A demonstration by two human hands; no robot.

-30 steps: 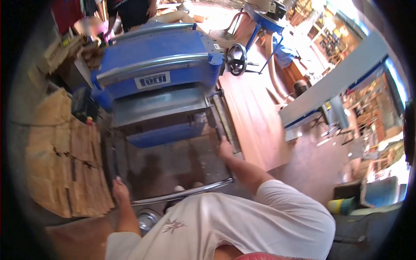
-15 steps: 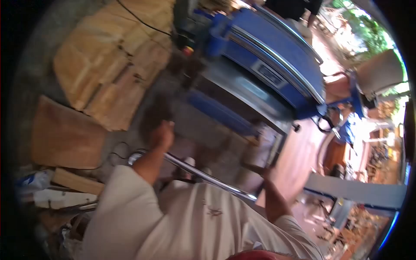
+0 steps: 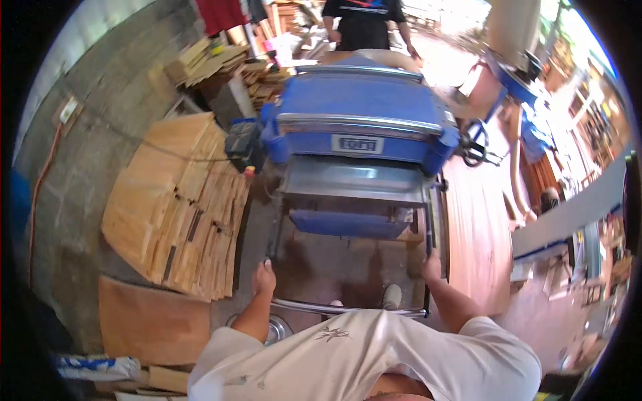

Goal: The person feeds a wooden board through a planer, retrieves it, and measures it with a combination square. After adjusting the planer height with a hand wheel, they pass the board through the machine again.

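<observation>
A blue thickness planer (image 3: pixel 358 100) stands in front of me, with a metal bed (image 3: pixel 354 179) below its blue hood. A tubular frame sticks out from it towards me, closed by a chrome front bar (image 3: pixel 348 309) near my waist. My left hand (image 3: pixel 264 277) is closed at the left side rail (image 3: pixel 274 230) of this frame. On the opposite side, my right hand (image 3: pixel 433 269) is wrapped round the right side rail (image 3: pixel 429 230). The fingers of both hands are partly hidden.
Stacked boards (image 3: pixel 180 207) lean at the left, beside a loose brown panel (image 3: pixel 154 321). A long wooden board (image 3: pixel 476 234) lies right of the planer. Another person (image 3: pixel 364 27) stands behind the machine. A grey beam (image 3: pixel 575 214) juts in from the right.
My view has swung from tilted to nearly level, bringing the planer to the middle. My left hand, a fist apart from the rail before, is now at the left rail.
</observation>
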